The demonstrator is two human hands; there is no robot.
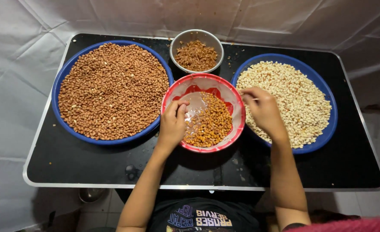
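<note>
a rectangular table (69,167) with a black top and a thin silver rim occupied the centre of the space. its corners were rounded. white sheeting (284,17), creased and folded, hung behind the table and continued down both sides, closing off the surroundings. light fell from above and left soft glare on the black top. below the near edge, pale floor tiles (99,210) lay in shadow. a round metal object (89,194), partly hidden, rested under the table at the left.
</note>
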